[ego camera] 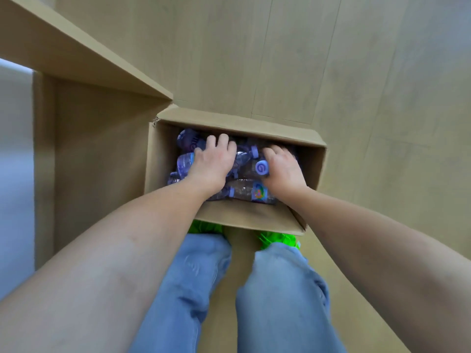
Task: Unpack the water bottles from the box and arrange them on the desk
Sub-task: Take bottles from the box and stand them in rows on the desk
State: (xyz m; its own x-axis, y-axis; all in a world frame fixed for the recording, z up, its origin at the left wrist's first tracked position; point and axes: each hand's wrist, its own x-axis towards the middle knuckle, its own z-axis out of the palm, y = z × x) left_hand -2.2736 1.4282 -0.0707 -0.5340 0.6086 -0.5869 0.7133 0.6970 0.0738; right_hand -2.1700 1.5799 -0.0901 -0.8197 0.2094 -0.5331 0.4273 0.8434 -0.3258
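An open cardboard box (pixel 257 217) stands on the wooden floor in front of my feet. Several clear water bottles with purple caps and labels lie jumbled inside it. My left hand (pixel 212 163) reaches into the box's left half, fingers curled over a bottle (pixel 184 165). On the right side my right hand (pixel 283 169) grips another bottle, whose purple cap (pixel 262 168) sticks out beside my thumb. One more bottle (pixel 251 192) lies across the near side of the box, under my wrists.
A wooden desk (pixel 76 54) stands to the left, its corner just above the box's far left corner and its side panel (pixel 102 149) against the box. My legs in blue jeans and green shoes (pixel 279 239) stand right behind the box. Wooden floor stretches right.
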